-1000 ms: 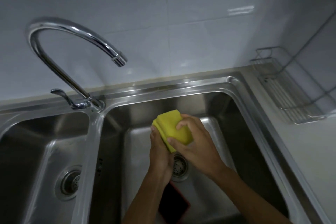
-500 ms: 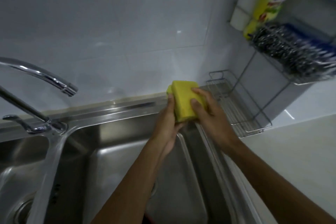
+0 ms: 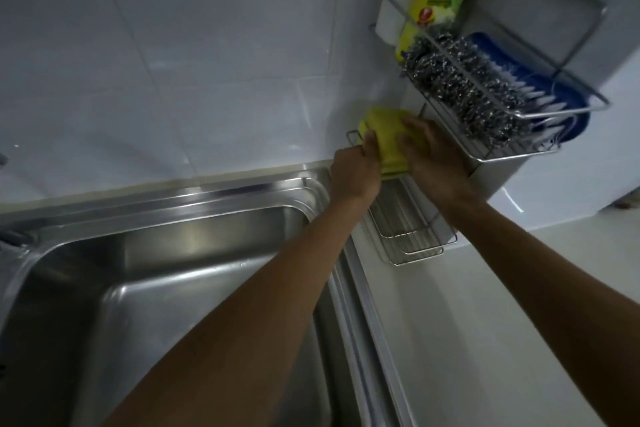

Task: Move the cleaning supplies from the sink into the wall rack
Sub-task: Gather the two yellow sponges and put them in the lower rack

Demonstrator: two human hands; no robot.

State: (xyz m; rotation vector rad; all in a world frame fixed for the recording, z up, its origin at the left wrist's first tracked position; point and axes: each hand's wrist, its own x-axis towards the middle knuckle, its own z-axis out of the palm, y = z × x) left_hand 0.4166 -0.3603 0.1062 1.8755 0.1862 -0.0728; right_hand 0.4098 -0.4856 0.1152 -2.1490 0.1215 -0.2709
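Gripping the yellow sponge point(image 3: 384, 144) between our left hand point(image 3: 355, 173) and right hand point(image 3: 434, 158), we hold it over the lower shelf point(image 3: 412, 246) of the wall rack point(image 3: 540, 152), below the steel wool point(image 3: 464, 90) and right of the sink point(image 3: 166, 253).

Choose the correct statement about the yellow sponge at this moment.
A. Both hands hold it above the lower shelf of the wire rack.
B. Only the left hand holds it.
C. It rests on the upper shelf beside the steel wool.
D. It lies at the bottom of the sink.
A. The left hand and right hand both grip the yellow sponge over the far end of the lower shelf of the rack.
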